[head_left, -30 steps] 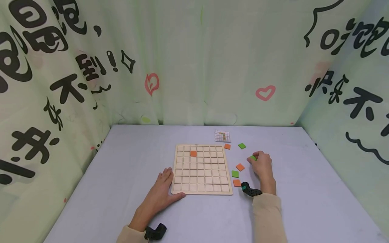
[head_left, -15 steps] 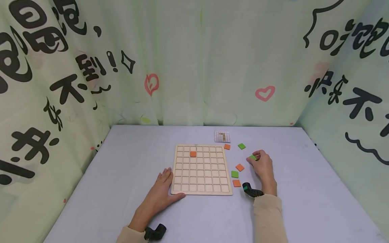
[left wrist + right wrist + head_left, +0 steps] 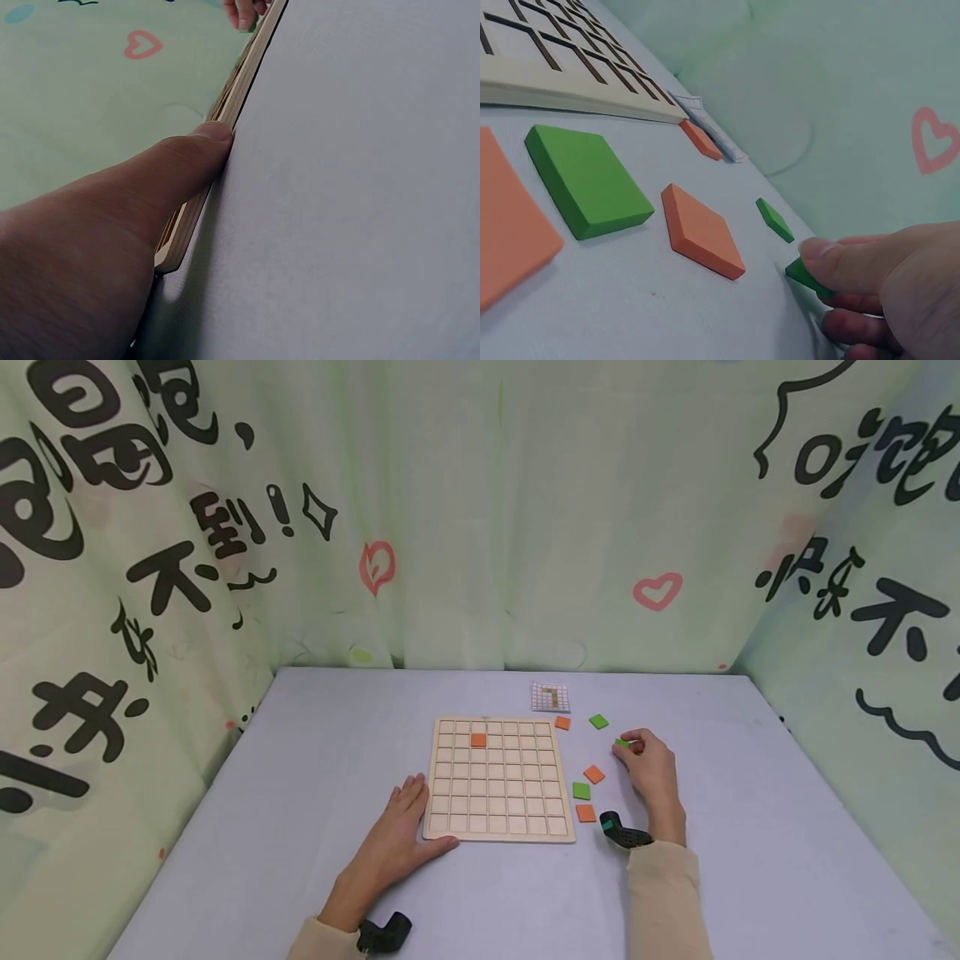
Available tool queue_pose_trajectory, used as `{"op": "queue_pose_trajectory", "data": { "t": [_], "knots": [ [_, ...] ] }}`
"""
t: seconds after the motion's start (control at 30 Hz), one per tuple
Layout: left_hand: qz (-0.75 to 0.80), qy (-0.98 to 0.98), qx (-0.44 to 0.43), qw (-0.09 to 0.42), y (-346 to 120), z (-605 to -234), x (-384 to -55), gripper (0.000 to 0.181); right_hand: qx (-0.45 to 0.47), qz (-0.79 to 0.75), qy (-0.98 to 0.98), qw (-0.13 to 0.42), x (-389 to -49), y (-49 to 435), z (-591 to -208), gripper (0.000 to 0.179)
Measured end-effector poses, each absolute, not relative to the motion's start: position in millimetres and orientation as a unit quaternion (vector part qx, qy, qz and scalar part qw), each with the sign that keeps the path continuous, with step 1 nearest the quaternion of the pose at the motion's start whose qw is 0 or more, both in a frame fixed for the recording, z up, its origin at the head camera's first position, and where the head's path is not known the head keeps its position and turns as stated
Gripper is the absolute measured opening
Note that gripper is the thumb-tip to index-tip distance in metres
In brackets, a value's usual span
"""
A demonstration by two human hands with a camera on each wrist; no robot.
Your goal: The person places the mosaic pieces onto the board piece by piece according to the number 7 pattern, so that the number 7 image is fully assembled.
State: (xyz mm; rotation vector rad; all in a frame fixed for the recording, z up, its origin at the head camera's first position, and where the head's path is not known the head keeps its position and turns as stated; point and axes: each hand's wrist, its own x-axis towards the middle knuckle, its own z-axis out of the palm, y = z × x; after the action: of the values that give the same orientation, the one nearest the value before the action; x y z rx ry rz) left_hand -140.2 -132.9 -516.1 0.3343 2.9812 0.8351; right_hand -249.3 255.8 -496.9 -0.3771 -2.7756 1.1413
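Observation:
A square wooden grid board (image 3: 498, 781) lies on the table, with one orange tile (image 3: 478, 740) in a cell of its upper part. My left hand (image 3: 393, 835) rests at the board's left front corner, fingers along the left side and thumb on the front edge; the left wrist view shows that thumb (image 3: 180, 161) against the rim. Right of the board, my right hand (image 3: 651, 768) pinches a green square tile (image 3: 808, 277) between thumb and fingers. Near it lie a green tile (image 3: 592, 180), an orange tile (image 3: 701, 232) and another green tile (image 3: 775, 220).
Beyond the board's right rear corner lies a small printed grid card (image 3: 551, 697), with an orange tile (image 3: 562, 723) beside it. Another orange tile (image 3: 586, 813) lies by the board's right front edge. Printed curtains (image 3: 525, 527) enclose the table (image 3: 315, 743) at the back and sides.
The green tile in my right hand has tipped up and risen slightly, its face now showing less. The left hand and the board have stayed in place.

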Motion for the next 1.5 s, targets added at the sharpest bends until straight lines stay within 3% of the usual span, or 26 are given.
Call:
{"op": "queue_pose_trajectory", "data": {
  "t": [0.5, 1.5],
  "knots": [
    [0.268, 0.957, 0.108, 0.011, -133.1, -515.3, -139.9, 0.101, -0.099, 0.395, -0.907, 0.111, -253.6, 228.6, -483.9, 0.029],
    [0.265, 0.958, 0.104, 0.012, -132.3, -516.2, -140.7, 0.101, -0.01, 0.393, -0.916, 0.083, -268.2, 183.1, -472.6, 0.027]
  ]
}}
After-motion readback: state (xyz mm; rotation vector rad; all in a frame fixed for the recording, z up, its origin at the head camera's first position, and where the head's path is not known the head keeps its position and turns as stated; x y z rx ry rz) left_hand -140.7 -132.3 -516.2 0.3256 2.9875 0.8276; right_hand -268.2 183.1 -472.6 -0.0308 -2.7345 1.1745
